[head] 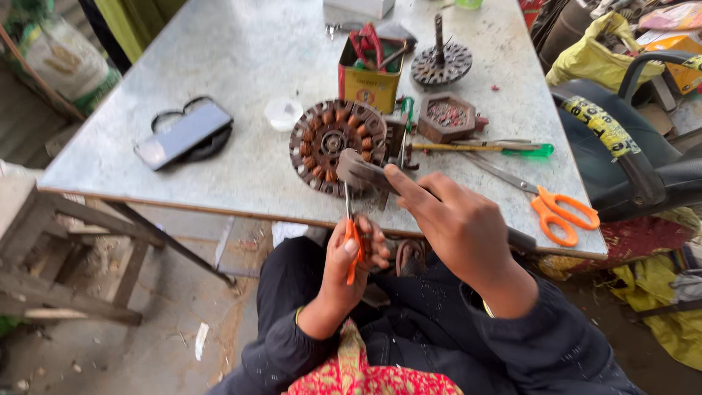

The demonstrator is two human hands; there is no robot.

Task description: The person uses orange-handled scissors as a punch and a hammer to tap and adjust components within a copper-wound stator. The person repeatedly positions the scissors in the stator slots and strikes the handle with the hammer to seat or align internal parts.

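The left hand was closed round orange-handled scissors, blades pointing straight up. The right hand pinched a grey strip, holding it crosswise above the blade tips, just before the wound stator on the table.

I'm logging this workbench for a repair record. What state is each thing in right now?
left hand: gripping orange-handled scissors, blades up.
orange-handled scissors: held, blades at the grey strip.
right hand: holding the grey strip.
grey strip: held at the table edge.
wound stator: lying flat on the table.
yellow tin: open, tools inside.
second scissors: lying unused, blades shut.
phone: screen dark.
wooden tray: holds small parts.
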